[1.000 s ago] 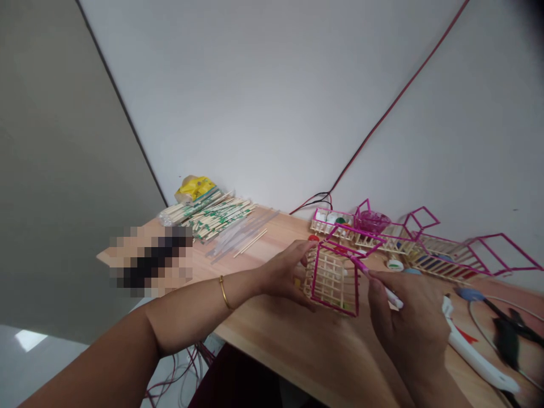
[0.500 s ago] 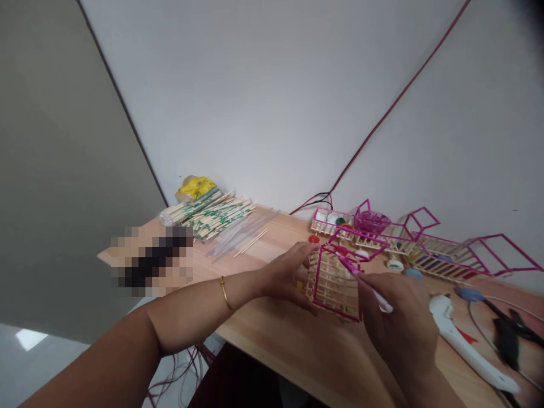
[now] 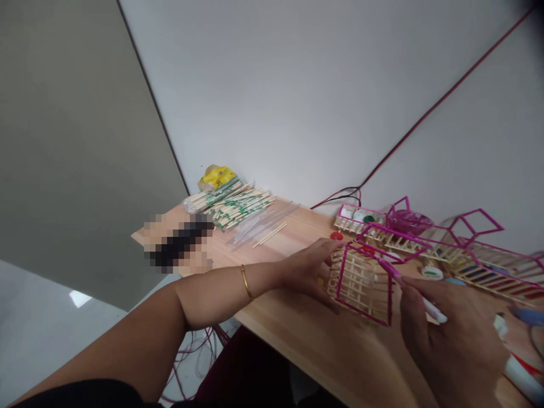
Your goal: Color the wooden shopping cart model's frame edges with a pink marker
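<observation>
My left hand (image 3: pixel 308 271) is closed round the left side of a small house-like frame (image 3: pixel 361 283), built from thin wooden sticks with magenta-painted edges. A magenta lid-like frame (image 3: pixel 395 241) stands out from its top. Between the fingers of my right hand (image 3: pixel 450 328) is a slim paintbrush (image 3: pixel 425 303), pink toward the tip and pale at the handle end. Its tip is at the top edge of the stick frame, near the upper right corner; whether it touches cannot be made out. A red paint cap (image 3: pixel 336 236) lies just behind the frame.
Wrapped chopsticks (image 3: pixel 240 207) lie with a yellow packet (image 3: pixel 219 177) at the table's far left. Two loose sticks (image 3: pixel 270 234) are nearer. More stick frames (image 3: pixel 488 277), paint pots (image 3: pixel 361 216) and a purple bowl (image 3: pixel 410 222) line the wall. A white tool (image 3: pixel 525 377) lies at right.
The view has shifted, so everything appears further right. The brush tip has moved along the top edge toward the frame's right corner. My left hand keeps its hold.
</observation>
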Demonstrator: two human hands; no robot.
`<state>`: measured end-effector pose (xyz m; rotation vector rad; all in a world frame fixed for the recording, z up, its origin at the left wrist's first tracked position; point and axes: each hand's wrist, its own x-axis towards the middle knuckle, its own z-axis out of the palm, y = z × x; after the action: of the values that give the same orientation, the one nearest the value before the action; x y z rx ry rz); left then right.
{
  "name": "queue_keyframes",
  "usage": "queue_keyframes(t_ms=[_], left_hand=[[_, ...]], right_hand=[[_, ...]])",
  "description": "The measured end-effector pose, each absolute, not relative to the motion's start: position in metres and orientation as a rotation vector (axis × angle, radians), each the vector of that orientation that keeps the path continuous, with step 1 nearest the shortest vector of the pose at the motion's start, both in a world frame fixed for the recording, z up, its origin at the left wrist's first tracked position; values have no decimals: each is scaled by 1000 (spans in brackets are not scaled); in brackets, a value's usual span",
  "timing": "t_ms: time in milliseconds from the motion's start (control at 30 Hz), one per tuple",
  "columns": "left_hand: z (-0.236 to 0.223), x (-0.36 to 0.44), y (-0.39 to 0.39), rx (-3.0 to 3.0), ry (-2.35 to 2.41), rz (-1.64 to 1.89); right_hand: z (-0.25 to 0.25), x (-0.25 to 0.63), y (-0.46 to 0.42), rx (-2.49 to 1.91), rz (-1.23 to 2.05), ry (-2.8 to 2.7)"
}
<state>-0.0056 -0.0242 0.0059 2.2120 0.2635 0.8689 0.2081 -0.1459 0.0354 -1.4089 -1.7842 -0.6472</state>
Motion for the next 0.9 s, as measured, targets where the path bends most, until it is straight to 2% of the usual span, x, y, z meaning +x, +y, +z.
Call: queue_keyframes(t_ms=[367, 567, 900], left_hand=[[5, -7, -24, 2186, 273, 864], [4, -6, -24, 2207, 277, 861], [3, -3, -22, 2183, 275, 850]], right_hand=[[49, 205, -148, -1474, -715, -1757], [40, 209, -145, -1424, -651, -1791], [42, 211, -147, -1409, -721, -1769]])
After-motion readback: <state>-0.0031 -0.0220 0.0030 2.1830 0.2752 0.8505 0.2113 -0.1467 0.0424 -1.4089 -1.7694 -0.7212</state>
